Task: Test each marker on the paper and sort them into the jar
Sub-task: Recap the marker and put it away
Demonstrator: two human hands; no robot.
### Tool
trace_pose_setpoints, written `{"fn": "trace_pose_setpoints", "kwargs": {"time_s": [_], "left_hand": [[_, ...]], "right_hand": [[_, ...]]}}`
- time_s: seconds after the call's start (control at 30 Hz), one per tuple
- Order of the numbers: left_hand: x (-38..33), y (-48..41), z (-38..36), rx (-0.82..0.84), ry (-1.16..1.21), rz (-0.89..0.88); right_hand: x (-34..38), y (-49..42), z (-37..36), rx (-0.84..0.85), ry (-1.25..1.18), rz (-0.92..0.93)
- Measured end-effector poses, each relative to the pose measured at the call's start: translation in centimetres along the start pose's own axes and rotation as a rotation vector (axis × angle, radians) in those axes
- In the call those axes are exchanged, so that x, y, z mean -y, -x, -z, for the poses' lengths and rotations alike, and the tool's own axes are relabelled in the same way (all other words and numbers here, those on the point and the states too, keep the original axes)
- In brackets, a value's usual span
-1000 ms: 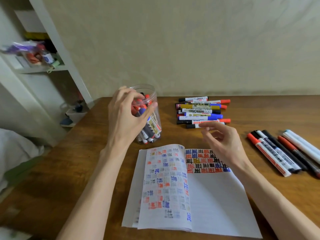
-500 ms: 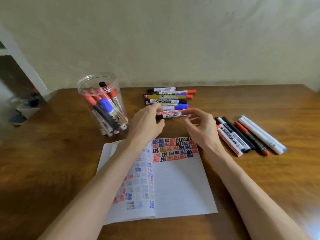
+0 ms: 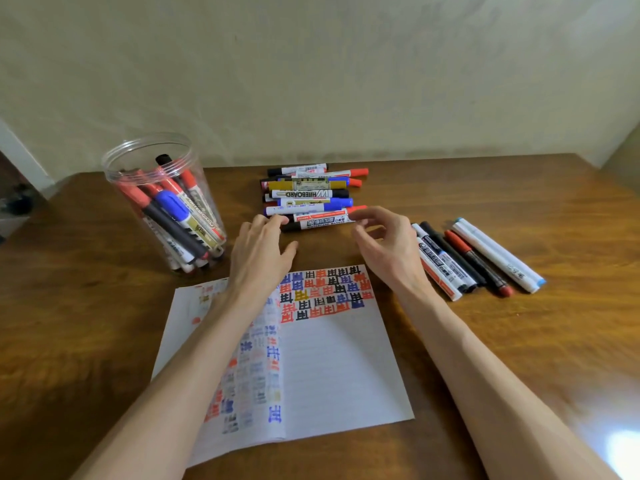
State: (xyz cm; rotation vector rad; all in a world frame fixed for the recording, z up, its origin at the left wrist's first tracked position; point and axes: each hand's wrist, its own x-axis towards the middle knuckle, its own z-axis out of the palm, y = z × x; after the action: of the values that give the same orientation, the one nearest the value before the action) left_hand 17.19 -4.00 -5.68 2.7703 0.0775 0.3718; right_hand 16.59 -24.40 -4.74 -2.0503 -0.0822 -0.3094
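Clear jar (image 3: 117, 161) holds red, blue and black markers (image 3: 173, 216). White paper (image 3: 332, 368) bears rows of red, blue, black and gold marks. Brown wood-grain counter (image 3: 519, 341).

This looks like a room in a home used as a plain study corner: a brown varnished wooden table (image 3: 86, 323) stands against a bare cream textured wall (image 3: 311, 81). On it are an open lined white notebook (image 3: 339, 368), loose whiteboard markers (image 3: 308, 194) and a clear round plastic jar (image 3: 145, 157). A white painted upright (image 3: 20, 154) shows at far left.
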Motion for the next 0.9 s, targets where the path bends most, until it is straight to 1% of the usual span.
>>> {"fn": "trace_pose_setpoints", "kwargs": {"time_s": [0.17, 0.33, 0.5, 0.6, 0.67, 0.77, 0.9], "left_hand": [[0.0, -0.2, -0.2, -0.028, 0.021, -0.02], [-0.3, 0.0, -0.1, 0.001, 0.097, -0.047], [0.0, 0.7, 0.4, 0.003, 0.171, -0.018], [0.4, 1.4, 1.3, 0.011, 0.231, 0.014], [0.6, 1.9, 1.8, 0.006, 0.271, 0.003], [0.7, 2.7, 2.7, 0.005, 0.311, -0.052], [0.1, 3.9, 3.2, 0.035, 0.322, -0.152]], "right_hand": [[0.1, 0.1, 0.0, 0.007, 0.035, -0.023], [-0.1, 0.1, -0.1, 0.048, 0.061, -0.048], [-0.1, 0.2, -0.1, 0.088, 0.116, -0.119], [0.4, 0.4, -0.1, 0.106, 0.106, -0.167], [1.0, 0.6, -0.3, 0.136, 0.038, -0.211], [1.9, 1.0, -0.5, 0.196, -0.153, -0.289], [2.4, 1.7, -0.5, 0.237, -0.338, -0.3]]}}
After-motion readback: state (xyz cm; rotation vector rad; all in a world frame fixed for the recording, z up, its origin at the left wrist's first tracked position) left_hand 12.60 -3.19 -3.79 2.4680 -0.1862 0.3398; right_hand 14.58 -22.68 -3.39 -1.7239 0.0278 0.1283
